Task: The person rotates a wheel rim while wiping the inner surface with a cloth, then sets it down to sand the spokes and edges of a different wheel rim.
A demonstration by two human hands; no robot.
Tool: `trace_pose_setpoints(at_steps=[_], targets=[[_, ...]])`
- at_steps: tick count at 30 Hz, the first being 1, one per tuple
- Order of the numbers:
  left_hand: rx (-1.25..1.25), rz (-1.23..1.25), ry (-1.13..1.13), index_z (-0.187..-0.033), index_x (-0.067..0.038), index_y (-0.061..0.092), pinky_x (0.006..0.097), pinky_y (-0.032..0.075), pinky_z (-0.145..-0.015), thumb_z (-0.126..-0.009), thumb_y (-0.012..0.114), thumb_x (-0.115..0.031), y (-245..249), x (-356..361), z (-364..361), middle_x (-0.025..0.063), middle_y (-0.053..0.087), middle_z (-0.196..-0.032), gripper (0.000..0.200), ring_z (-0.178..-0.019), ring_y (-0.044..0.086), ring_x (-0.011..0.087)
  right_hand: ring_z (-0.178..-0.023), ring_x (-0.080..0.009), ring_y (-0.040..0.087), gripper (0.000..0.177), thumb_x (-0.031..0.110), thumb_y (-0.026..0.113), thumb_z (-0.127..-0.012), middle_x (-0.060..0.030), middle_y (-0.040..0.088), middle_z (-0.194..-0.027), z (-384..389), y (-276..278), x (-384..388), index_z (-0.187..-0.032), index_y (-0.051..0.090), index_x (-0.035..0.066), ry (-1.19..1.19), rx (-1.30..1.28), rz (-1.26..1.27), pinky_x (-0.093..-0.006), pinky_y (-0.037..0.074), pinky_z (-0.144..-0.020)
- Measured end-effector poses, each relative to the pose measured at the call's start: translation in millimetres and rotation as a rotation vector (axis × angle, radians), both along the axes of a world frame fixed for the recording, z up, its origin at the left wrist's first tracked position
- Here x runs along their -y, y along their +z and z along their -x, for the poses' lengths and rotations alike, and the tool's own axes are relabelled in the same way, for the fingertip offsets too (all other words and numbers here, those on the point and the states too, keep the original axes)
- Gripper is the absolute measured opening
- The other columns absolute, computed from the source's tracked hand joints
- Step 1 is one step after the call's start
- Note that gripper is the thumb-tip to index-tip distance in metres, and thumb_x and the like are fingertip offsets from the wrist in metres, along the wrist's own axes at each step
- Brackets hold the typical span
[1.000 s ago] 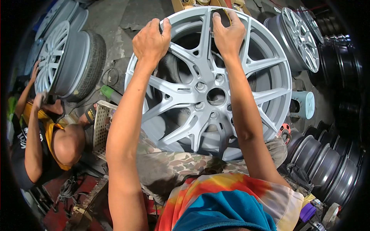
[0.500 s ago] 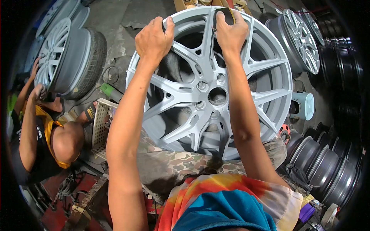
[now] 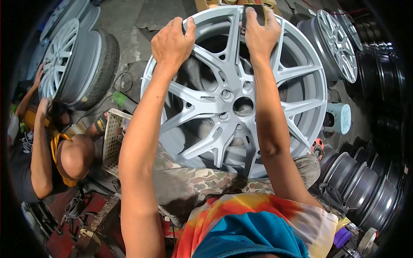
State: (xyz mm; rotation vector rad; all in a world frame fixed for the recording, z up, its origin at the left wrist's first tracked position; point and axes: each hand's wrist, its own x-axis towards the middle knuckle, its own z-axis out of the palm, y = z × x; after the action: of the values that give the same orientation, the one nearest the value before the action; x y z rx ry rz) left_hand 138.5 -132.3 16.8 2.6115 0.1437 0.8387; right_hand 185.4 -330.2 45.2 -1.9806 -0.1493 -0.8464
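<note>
A large grey multi-spoke wheel rim point(image 3: 234, 79) leans in front of my lap, its face toward me. My left hand point(image 3: 173, 41) is wrapped round the rim's outer edge at the upper left. Near the top of the rim, my right hand point(image 3: 261, 32) grips a dark sheet point(image 3: 254, 7) with a tan edge, pressed at the rim's outer lip beside a spoke. The sheet is partly hidden by my fingers. The centre hole and several lug holes lie between my forearms.
At the left a co-worker point(image 3: 36, 146) has hands on another rim point(image 3: 60, 62), with a tyre beside it. A beige basket point(image 3: 112, 139) stands nearby. More rims point(image 3: 340, 45) and a pale blue container point(image 3: 340, 118) are at the right, with dark rims point(image 3: 359, 185) stacked below.
My right hand and the dark sheet have shifted slightly up and right along the rim's top edge. My left hand stays put. The co-worker's arm and body have moved a little.
</note>
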Motion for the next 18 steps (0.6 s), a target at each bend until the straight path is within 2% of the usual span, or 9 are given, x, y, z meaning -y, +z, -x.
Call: trace_pose_setpoints(at_steps=[2, 3, 11, 16, 18], targets=[[-0.008, 0.002, 0.0, -0.083, -0.005, 0.063, 0.0501, 0.053, -0.067, -0.1, 0.052, -0.043, -1.1, -1.5, 1.3, 0.0145, 0.07, -0.083, 0.043, -0.076, 0.068, 0.0388, -0.059, -0.012, 0.068, 0.031, 0.018, 0.072, -0.092, -0.0066, 0.07, -0.078, 0.1, -2.2, 1.5, -0.111, 0.068, -0.006, 0.231, -0.085, -0.413, -0.0245, 0.054, -0.05], [-0.001, 0.0, 0.001, -0.083, -0.005, 0.063, 0.05, 0.053, -0.068, -0.1, 0.053, -0.043, -1.5, -1.6, 0.6, 0.0145, 0.07, -0.083, 0.043, -0.076, 0.068, 0.0388, -0.058, -0.0109, 0.067, 0.027, 0.018, 0.074, -0.092, -0.0046, 0.069, -0.076, 4.1, -0.7, 1.5, -0.106, 0.068, -0.004, 0.151, -0.139, -0.431, -0.024, 0.052, -0.049], [0.03, -0.004, -0.001, -0.082, -0.005, 0.063, 0.0493, 0.053, -0.067, -0.099, 0.053, -0.043, -2.3, -0.8, -0.4, 0.014, 0.07, -0.082, 0.042, -0.075, 0.068, 0.0388, -0.057, -0.0131, 0.068, 0.028, 0.018, 0.072, -0.092, -0.0048, 0.067, -0.073, 0.3, -5.9, -5.4, -0.105, 0.068, -0.005, 0.167, -0.189, -0.352, -0.0257, 0.054, -0.048], [0.024, -0.004, 0.001, -0.082, -0.005, 0.063, 0.0493, 0.053, -0.068, -0.099, 0.053, -0.043, -2.1, -0.6, -0.6, 0.014, 0.07, -0.082, 0.043, -0.075, 0.068, 0.0389, -0.061, -0.0138, 0.07, 0.034, 0.019, 0.072, -0.092, -0.0053, 0.066, -0.073, 7.5, 1.4, -8.4, -0.114, 0.067, -0.006, 0.093, -0.202, -0.265, -0.0255, 0.054, -0.049], [0.017, -0.001, 0.0, -0.081, -0.005, 0.062, 0.0494, 0.053, -0.068, -0.099, 0.053, -0.043, -3.0, 0.6, 0.1, 0.0139, 0.07, -0.082, 0.043, -0.075, 0.068, 0.0388, -0.062, -0.0139, 0.071, 0.036, 0.019, 0.072, -0.092, -0.0057, 0.067, -0.074, 4.4, -0.4, -4.1, -0.117, 0.067, -0.006, 0.147, -0.142, -0.195, -0.0249, 0.054, -0.049]])
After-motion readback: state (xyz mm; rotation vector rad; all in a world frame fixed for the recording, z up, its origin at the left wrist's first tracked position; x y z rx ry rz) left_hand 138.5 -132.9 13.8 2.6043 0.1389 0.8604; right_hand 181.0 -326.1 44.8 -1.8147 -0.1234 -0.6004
